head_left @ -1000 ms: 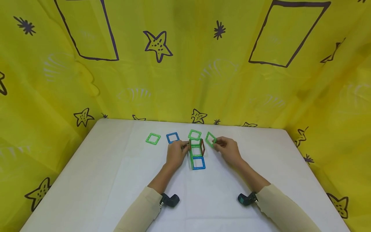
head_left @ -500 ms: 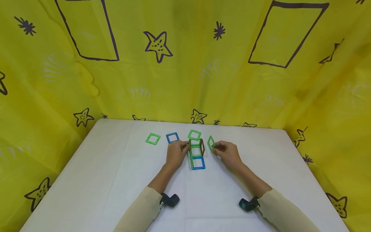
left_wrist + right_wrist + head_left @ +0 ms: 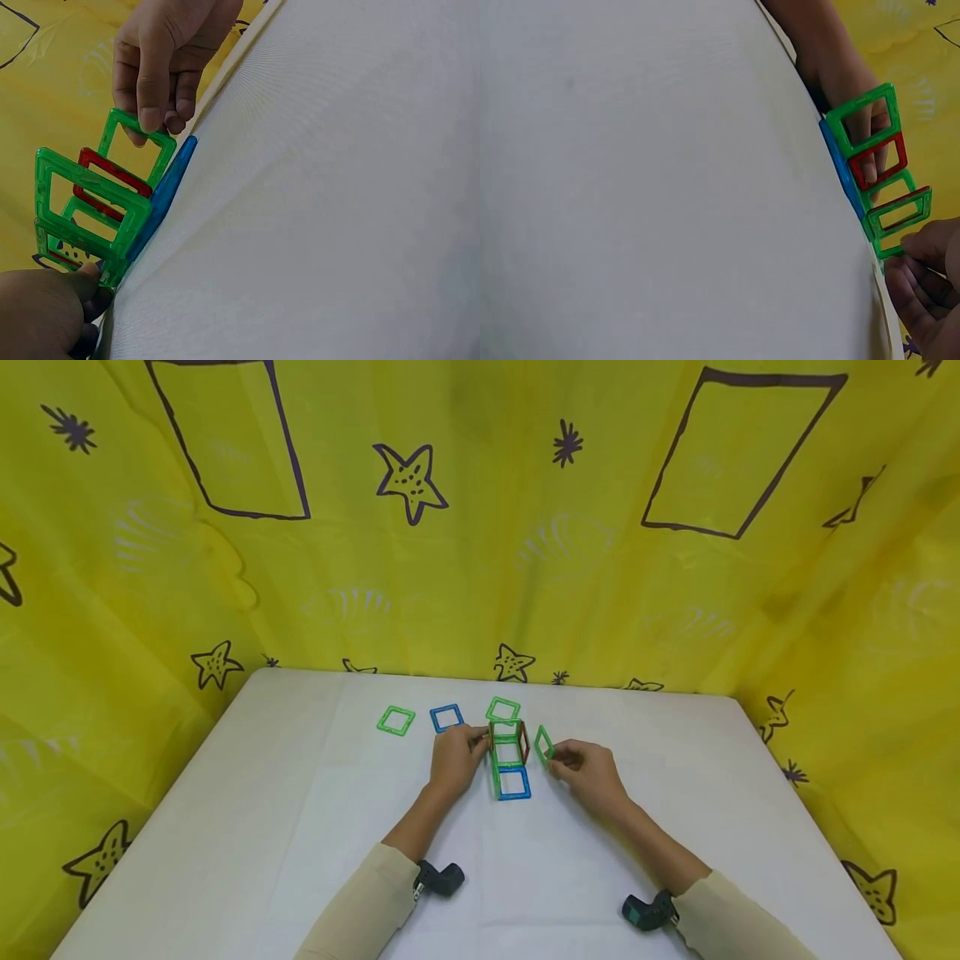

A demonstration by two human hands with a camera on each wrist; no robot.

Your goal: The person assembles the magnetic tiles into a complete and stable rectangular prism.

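An upright structure of square magnetic tiles stands mid-table, with green tiles (image 3: 507,765), a red tile (image 3: 527,742) on its right side and a blue tile (image 3: 514,797) lying flat at its near end. My left hand (image 3: 453,758) pinches the structure's left side between thumb and fingers, as the left wrist view also shows. With thumb and fingertips, my right hand (image 3: 596,778) holds a separate green square tile (image 3: 547,739) by its edge. That tile is tilted upright, a small gap right of the red one in the head view. Part of the left fingers is hidden behind the structure.
Three loose tiles lie flat toward the back: a green one (image 3: 383,717) at left, a blue one (image 3: 433,721) beside the left hand, and another green one (image 3: 506,700) behind the structure. A yellow patterned curtain (image 3: 465,568) surrounds the white table (image 3: 262,827).
My right hand has come toward the near side with the green tile, which has turned more edge-on beside the red tile. The left hand and the structure stay in place.
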